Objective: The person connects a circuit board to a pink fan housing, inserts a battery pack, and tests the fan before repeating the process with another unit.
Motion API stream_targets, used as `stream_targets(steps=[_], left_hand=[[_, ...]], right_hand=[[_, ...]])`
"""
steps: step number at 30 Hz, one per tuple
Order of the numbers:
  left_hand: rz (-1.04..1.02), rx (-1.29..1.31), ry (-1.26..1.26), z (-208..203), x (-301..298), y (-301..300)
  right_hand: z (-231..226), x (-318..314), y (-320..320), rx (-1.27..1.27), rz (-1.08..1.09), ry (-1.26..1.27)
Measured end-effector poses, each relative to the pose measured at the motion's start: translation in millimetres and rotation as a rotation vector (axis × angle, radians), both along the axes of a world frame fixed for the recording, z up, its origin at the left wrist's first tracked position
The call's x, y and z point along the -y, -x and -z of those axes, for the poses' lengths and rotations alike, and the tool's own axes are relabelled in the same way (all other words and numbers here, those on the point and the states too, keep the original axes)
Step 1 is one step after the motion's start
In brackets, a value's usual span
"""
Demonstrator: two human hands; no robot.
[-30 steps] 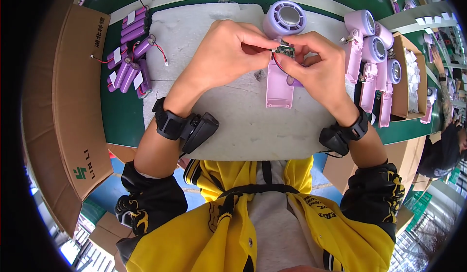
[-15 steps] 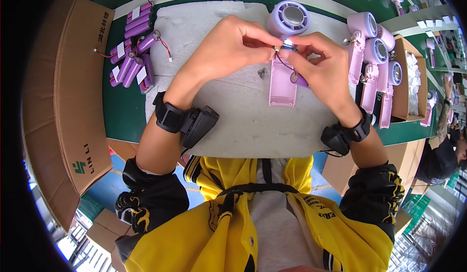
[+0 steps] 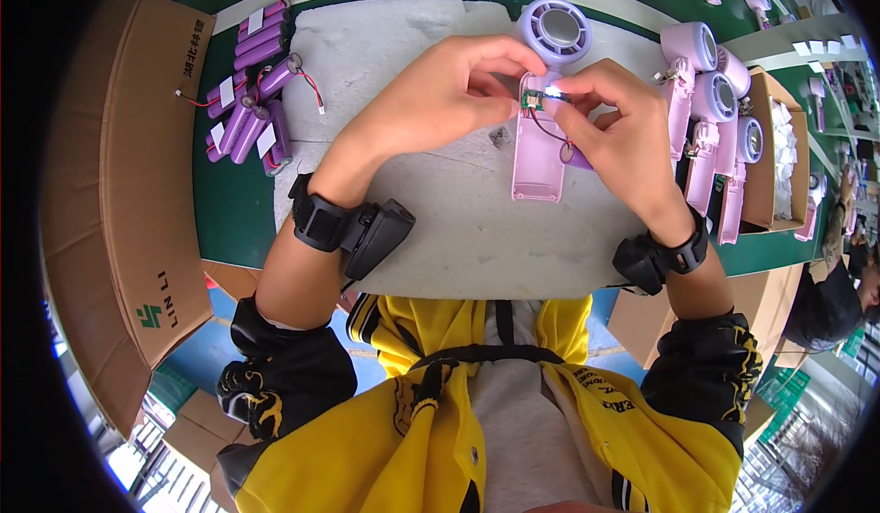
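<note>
A light-purple handheld fan (image 3: 555, 32) lies on the grey mat with its pink handle shell (image 3: 538, 172) opened toward me. Over the top of the handle is a small green circuit board (image 3: 532, 100) with a bright white light lit on it. My right hand (image 3: 616, 114) pinches the board's right side between thumb and index finger. My left hand (image 3: 449, 91) is at the board's left, thumb tip close to its edge and index finger by the fan's neck, the tips apart. Thin wires run from the board to a purple battery (image 3: 576, 157), partly hidden under my right hand.
Several purple batteries (image 3: 247, 128) with wires lie at the left beside a tall cardboard box (image 3: 151, 192). More fans with opened handles (image 3: 704, 151) lie at the right, next to a carton of small white parts (image 3: 759, 169). Another person (image 3: 830, 307) is at the far right.
The fan and both hands have shifted slightly right. My left thumb and index finger have parted, so more of the green board shows between my hands.
</note>
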State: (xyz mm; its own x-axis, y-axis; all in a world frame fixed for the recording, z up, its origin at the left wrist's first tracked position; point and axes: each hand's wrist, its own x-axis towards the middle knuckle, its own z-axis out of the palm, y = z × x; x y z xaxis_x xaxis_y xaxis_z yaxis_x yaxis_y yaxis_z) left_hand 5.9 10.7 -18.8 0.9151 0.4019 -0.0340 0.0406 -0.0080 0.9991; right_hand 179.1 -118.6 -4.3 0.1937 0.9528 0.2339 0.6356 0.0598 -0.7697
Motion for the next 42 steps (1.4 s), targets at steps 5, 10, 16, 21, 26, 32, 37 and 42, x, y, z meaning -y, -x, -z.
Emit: stream_targets(steps=[5, 10, 16, 21, 26, 32, 37, 42], left_hand=[[-0.005, 0.014, 0.002, 4, -1, 0], [-0.005, 0.007, -0.005, 3, 0, -1], [-0.029, 0.015, -0.025, 2, 2, -1], [-0.019, -0.005, -0.025, 1, 1, -1], [-0.008, -0.034, -0.025, -2, 1, -1], [-0.055, -0.061, -0.063, -3, 6, -3], [-0.132, 0.018, -0.131, 4, 8, -6], [-0.117, 0.012, -0.244, 4, 8, -8]], right_hand=[[-5, 2, 3, 0.101, 0.008, -0.022], [-7, 3, 5, 0.148, 0.013, -0.038], [-8, 5, 7, 0.193, 0.011, -0.068], [-8, 6, 7, 0.247, 0.013, -0.07], [-8, 6, 7, 0.271, 0.007, -0.05], [-5, 6, 6, 0.271, -0.013, -0.073], [-3, 5, 7, 0.29, 0.009, -0.118], [-4, 2, 4, 0.125, 0.068, 0.039]])
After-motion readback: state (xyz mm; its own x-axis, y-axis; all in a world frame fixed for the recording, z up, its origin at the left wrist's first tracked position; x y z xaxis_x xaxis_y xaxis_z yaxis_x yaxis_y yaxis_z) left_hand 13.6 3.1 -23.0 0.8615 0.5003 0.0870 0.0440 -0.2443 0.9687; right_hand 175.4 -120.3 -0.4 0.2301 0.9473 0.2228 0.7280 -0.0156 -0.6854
